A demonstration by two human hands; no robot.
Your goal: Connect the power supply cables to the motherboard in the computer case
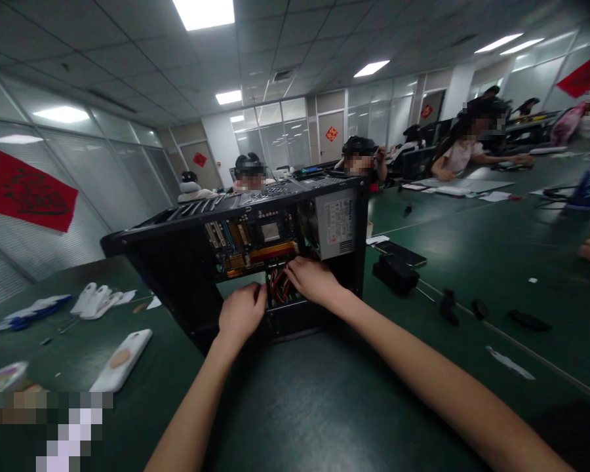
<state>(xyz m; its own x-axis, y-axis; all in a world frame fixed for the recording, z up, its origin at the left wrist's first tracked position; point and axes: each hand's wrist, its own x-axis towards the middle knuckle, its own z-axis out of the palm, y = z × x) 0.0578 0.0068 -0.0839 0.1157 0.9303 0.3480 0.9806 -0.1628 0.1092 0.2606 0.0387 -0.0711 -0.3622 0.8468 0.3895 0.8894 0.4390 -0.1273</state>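
Observation:
An open black computer case (pixel 314 322) stands on the green table, its inside facing me. My right hand (pixel 314 280) reaches into its lower part, with curled fingertips on a bundle of red, yellow and black power cables (pixel 278 287). Left of the cables, my left hand (pixel 240 311) is closed at the lower opening of the case; its fingertips are hidden, so what they hold cannot be made out. Above both hands sits the motherboard (pixel 236 237) with coloured slots. At the upper right of the case is the silver power supply (pixel 335 226).
A white phone (pixel 122 360) lies to the left, with white-and-blue gloves (pixel 32 313) behind it. On the right are a black box-shaped object (pixel 396 274), a dark phone (pixel 400 252) and small black pieces (pixel 448 307). Several people sit farther back.

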